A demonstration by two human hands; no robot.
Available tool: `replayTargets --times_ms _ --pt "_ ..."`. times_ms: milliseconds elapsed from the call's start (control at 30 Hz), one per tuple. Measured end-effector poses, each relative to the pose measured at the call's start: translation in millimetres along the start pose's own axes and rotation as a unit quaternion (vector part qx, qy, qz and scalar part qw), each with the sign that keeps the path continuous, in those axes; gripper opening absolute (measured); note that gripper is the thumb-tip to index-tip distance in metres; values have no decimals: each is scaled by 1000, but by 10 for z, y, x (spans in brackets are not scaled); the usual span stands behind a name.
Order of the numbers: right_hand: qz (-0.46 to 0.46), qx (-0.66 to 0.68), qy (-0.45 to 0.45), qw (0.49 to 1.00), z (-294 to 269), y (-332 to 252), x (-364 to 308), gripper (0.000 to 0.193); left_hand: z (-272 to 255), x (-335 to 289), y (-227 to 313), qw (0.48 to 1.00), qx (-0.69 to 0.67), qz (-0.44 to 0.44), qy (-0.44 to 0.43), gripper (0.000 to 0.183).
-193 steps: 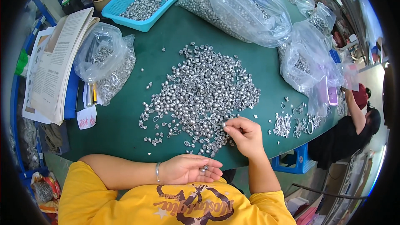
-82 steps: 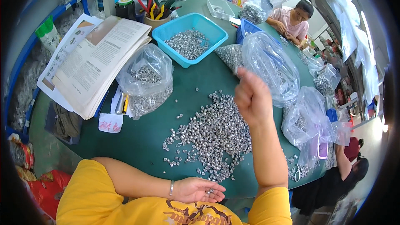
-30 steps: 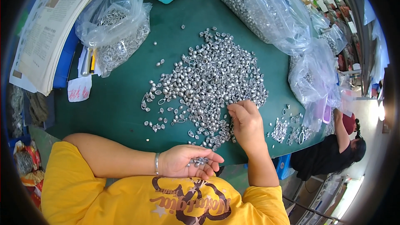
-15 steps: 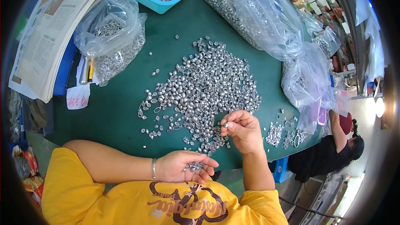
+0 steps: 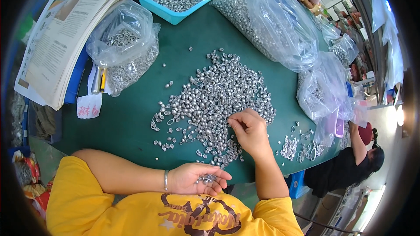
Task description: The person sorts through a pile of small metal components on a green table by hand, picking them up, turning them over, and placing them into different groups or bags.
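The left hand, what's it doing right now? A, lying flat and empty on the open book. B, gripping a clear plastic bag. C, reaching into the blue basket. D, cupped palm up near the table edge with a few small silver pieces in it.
D: the left hand lies cupped, palm up, at the near edge of the green table, with a small cluster of silver pieces in its palm.

green work table fills the frame's middle; blue shelving at left edge, bright daylight at upper right.
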State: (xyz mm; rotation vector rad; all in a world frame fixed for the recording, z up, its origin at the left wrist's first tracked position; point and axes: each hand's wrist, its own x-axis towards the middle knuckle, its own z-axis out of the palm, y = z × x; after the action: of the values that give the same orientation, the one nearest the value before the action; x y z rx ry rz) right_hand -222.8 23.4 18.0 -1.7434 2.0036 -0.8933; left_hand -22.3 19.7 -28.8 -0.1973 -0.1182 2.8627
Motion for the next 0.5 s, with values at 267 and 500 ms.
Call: replayTargets --times_ms 267,500 --pt "113 117 -16 987 3 -6 -86 7 -20 2 -1 1000 4 4 -3 40" --pt "242 630 -82 733 -129 112 -52 9 19 -2 5 1000 14 1 11 40"
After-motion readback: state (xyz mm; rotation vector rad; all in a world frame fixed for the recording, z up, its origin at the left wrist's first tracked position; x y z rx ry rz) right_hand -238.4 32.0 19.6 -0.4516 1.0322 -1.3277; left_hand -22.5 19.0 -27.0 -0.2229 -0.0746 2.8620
